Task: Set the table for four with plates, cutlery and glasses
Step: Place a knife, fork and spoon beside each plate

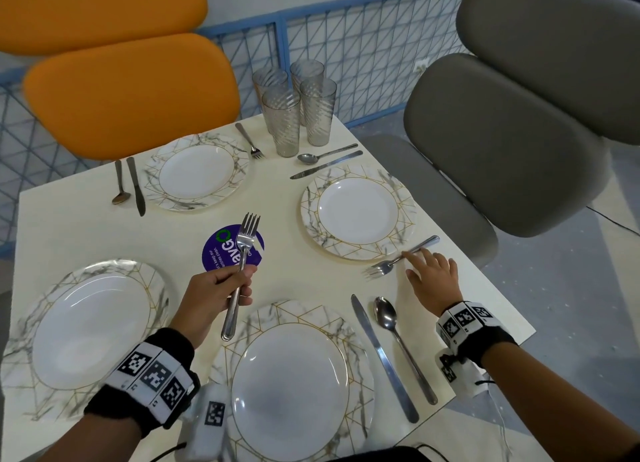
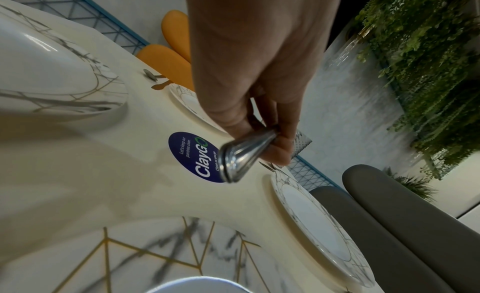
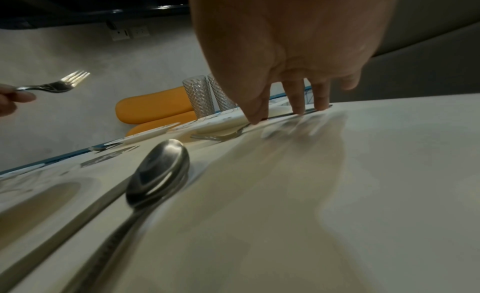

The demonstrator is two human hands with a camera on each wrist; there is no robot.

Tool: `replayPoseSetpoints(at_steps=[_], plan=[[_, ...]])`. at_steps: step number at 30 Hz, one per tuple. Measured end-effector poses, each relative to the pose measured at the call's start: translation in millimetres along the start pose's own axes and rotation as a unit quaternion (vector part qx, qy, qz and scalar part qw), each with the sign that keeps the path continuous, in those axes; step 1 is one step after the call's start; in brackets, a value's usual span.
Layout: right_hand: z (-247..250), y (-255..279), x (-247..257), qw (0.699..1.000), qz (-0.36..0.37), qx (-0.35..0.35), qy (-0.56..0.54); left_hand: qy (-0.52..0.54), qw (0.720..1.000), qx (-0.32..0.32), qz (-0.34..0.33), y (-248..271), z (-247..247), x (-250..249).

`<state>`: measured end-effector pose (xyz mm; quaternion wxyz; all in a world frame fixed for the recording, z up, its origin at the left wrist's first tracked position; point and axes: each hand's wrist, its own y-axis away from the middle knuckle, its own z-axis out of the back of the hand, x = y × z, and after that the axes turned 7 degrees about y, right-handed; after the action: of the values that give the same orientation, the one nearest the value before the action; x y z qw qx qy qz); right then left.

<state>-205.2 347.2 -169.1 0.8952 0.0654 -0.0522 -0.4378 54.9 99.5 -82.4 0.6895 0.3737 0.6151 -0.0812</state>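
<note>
My left hand (image 1: 239, 285) grips a steel fork (image 1: 245, 243) by its handle, tines pointing away, in the air over the purple sticker (image 1: 216, 253). The left wrist view shows the handle end (image 2: 239, 157) sticking out from my curled fingers (image 2: 262, 121). My right hand (image 1: 429, 271) lies flat with straight fingertips (image 3: 298, 108) touching the handle of a second fork (image 1: 401, 258), which lies on the table below the right plate (image 1: 358, 243). Several marble-rimmed plates are laid out: far left (image 1: 197, 198), near left (image 1: 145, 281) and near centre (image 1: 291, 316).
Several ribbed glasses (image 1: 294, 115) stand bunched at the far table edge. A knife (image 1: 381, 354) and spoon (image 1: 398, 337) lie right of the near plate. More cutlery flanks the far plates. An orange chair (image 1: 131, 91) and a grey chair (image 1: 519, 132) border the table (image 1: 277, 198).
</note>
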Motion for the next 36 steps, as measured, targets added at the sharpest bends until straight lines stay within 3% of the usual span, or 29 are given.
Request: replayPoseSetpoints(at_steps=[15,24,33,36], plan=[[-2.2,-1.8,-2.9,1.0,-0.005,-0.008,-0.001,-0.031,0.999,0.018,0.003,1.6,-1.3,0.8],[1.4,-1.7,-4.0,1.0,-0.004,0.01,0.002,-0.044,0.997,0.051,0.04,5.8,-8.9,3.0],[0.6,-0.5,-3.8,1.0,-0.001,0.012,-0.005,-0.04,0.997,0.07,0.019,9.4,-10.2,1.9],[2.7,3.1,-1.4,0.999,-0.004,-0.031,-0.034,-0.049,0.997,0.058,0.017,9.4,-8.7,3.6]])
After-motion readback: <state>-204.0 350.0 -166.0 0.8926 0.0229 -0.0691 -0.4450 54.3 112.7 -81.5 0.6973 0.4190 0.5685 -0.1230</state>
